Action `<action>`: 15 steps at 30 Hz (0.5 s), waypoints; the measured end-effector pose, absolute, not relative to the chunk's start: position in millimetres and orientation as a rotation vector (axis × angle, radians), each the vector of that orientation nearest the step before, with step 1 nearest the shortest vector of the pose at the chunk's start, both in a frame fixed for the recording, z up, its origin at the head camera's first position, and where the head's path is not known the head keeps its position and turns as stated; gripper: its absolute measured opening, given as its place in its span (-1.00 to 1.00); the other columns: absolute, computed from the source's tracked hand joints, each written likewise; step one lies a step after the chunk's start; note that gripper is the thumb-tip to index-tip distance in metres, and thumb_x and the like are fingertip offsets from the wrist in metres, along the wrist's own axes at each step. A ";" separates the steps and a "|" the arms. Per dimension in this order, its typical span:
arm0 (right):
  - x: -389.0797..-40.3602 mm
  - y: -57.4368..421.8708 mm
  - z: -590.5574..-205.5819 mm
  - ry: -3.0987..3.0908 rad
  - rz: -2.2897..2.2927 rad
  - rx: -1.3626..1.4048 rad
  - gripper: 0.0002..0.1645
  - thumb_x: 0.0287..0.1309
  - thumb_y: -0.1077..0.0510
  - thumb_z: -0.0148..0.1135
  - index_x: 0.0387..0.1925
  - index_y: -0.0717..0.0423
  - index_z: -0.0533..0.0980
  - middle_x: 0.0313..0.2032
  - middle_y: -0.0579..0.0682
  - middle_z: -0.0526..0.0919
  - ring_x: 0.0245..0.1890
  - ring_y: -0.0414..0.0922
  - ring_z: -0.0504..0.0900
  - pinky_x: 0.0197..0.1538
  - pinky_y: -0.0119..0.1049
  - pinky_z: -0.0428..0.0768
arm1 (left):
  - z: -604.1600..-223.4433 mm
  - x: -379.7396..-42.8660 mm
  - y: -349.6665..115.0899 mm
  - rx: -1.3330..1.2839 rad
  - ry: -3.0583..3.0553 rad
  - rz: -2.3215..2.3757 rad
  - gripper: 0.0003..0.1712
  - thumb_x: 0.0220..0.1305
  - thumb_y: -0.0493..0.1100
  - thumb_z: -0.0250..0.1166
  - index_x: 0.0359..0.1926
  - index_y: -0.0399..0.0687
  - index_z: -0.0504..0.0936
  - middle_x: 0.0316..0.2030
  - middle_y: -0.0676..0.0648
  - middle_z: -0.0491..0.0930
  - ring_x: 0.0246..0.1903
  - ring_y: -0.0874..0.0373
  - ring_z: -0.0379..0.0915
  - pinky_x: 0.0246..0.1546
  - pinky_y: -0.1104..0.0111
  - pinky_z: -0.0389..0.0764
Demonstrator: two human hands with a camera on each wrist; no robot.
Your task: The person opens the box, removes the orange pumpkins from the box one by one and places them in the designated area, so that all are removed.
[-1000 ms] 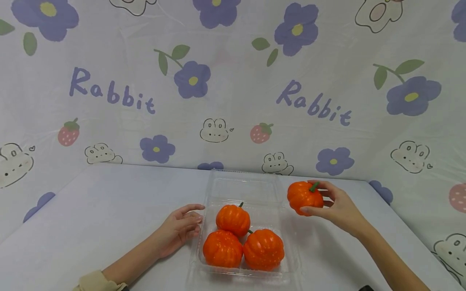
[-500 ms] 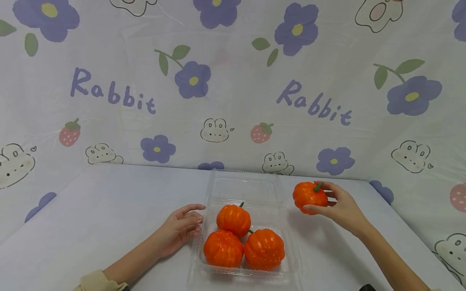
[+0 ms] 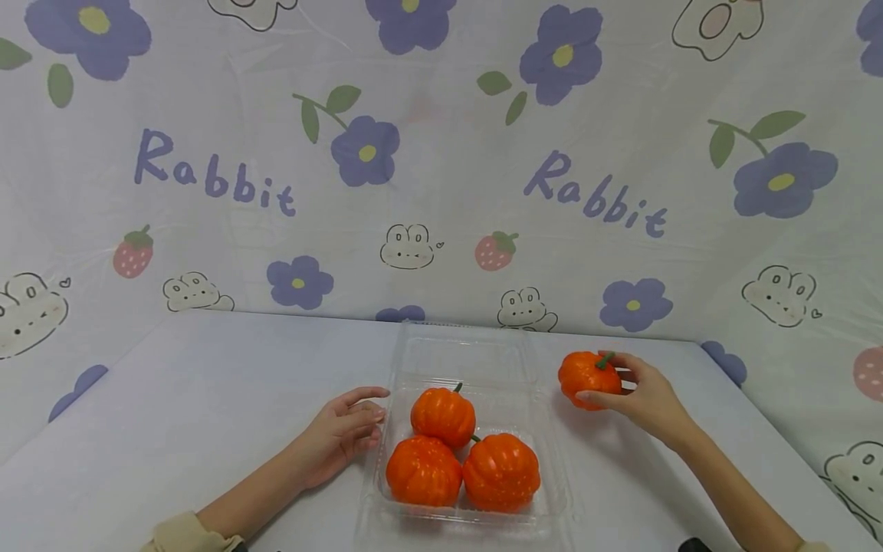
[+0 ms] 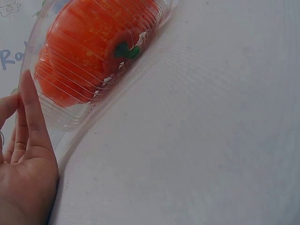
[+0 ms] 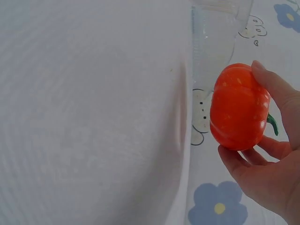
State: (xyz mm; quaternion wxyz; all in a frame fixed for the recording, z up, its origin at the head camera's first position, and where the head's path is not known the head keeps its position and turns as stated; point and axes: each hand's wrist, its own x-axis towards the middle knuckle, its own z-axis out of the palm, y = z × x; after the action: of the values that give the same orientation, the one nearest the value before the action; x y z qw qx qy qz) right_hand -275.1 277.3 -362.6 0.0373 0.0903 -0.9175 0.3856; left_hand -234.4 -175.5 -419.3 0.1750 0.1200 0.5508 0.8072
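Observation:
My right hand [image 3: 651, 402] grips a small orange pumpkin [image 3: 582, 379] with a green stem, thumb on one side and fingers on the other. It is close over the table, right of a clear plastic clamshell box [image 3: 503, 402]. Three more pumpkins sit in that box: one at the back [image 3: 443, 418], one front left [image 3: 423, 471] and one front right [image 3: 501, 473]. Beside the box's left wall lies my left hand [image 3: 338, 437], its fingers loosely extended. In the left wrist view its fingertips are right at the ribbed plastic wall, with orange showing through.
The box's clear lid [image 3: 465, 359] is folded back flat toward the rear of the white table [image 3: 241, 399]. Behind the table hangs a cloth [image 3: 441, 153] printed with flowers, rabbits and strawberries. A small dark object [image 3: 693, 545] shows at the bottom edge near the right forearm.
The right hand has carried the pumpkin a little to the right, away from the box, then slightly lower. The left hand and the pumpkins in the box have stayed put.

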 end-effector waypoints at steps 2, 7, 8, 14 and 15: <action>-276.0 277.0 -364.1 -2.824 1.185 0.267 -0.05 0.24 -0.05 0.53 0.46 0.31 0.32 0.37 0.41 0.43 0.34 0.42 0.42 0.26 0.27 0.61 | -419.3 -234.2 -175.4 0.340 1.556 2.291 -0.68 0.59 -0.30 0.13 0.26 -0.06 0.46 -0.24 0.06 0.63 -0.36 0.27 0.54 -0.13 0.53 0.71; -278.0 277.2 -367.2 -2.837 1.179 0.265 -0.04 0.23 -0.07 0.53 0.46 0.31 0.33 0.38 0.41 0.43 0.34 0.42 0.42 0.26 0.26 0.61 | -419.0 -233.6 -175.2 0.334 1.555 2.297 -0.69 0.59 -0.30 0.13 0.25 -0.06 0.47 -0.24 0.07 0.63 -0.36 0.27 0.54 -0.13 0.53 0.71; -278.5 277.5 -368.0 -2.839 1.177 0.268 -0.04 0.23 -0.07 0.53 0.46 0.32 0.33 0.38 0.41 0.43 0.34 0.42 0.42 0.27 0.26 0.61 | -419.0 -233.5 -175.1 0.332 1.558 2.296 -0.69 0.59 -0.30 0.13 0.25 -0.06 0.47 -0.24 0.07 0.63 -0.36 0.27 0.54 -0.13 0.53 0.71; -281.9 280.0 -373.5 -2.848 1.164 0.293 -0.06 0.23 -0.04 0.54 0.45 0.35 0.34 0.36 0.42 0.45 0.32 0.43 0.45 0.28 0.26 0.60 | -418.3 -233.0 -174.7 0.310 1.572 2.288 -0.68 0.59 -0.28 0.13 0.27 -0.06 0.46 -0.24 0.06 0.63 -0.36 0.27 0.54 -0.12 0.52 0.72; -282.5 280.2 -374.5 -2.849 1.162 0.297 -0.06 0.23 -0.04 0.54 0.44 0.35 0.34 0.36 0.42 0.45 0.31 0.43 0.45 0.28 0.26 0.60 | -418.3 -233.0 -174.5 0.306 1.572 2.288 -0.68 0.59 -0.28 0.13 0.28 -0.07 0.45 -0.24 0.06 0.63 -0.36 0.27 0.54 -0.12 0.52 0.72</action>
State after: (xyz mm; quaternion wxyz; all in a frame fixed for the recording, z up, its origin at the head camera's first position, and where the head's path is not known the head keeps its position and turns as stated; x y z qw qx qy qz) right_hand -282.5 280.2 -374.5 0.0252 0.0959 -0.9213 0.3759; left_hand -233.0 -174.5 -418.3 0.1735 0.1080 0.5542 0.8069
